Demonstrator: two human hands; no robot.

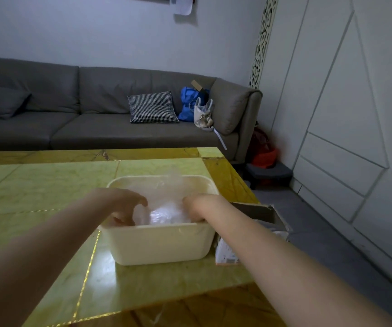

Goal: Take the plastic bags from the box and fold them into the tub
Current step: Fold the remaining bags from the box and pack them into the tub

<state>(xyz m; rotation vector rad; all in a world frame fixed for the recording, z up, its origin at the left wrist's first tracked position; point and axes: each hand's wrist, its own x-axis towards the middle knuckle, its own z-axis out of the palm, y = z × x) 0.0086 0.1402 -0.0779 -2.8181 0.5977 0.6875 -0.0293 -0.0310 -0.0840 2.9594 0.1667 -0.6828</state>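
Observation:
A cream plastic tub (159, 244) stands on the yellow-green table. Clear crumpled plastic bags (166, 208) lie inside it, and one piece rises above the far rim. Both my hands are down in the tub. My left hand (124, 206) has curled fingers on the bags at the left side. My right hand (195, 206) is bent down into the bags at the right, its fingers hidden behind the tub wall. A cardboard box (261, 215) stands right of the tub, partly behind my right forearm.
The table (48, 185) has a dark golden border and ends just right of the box. A grey sofa (96, 114) with a checked cushion (152, 107) and bags stands behind it. Grey floor and white panelled doors lie to the right.

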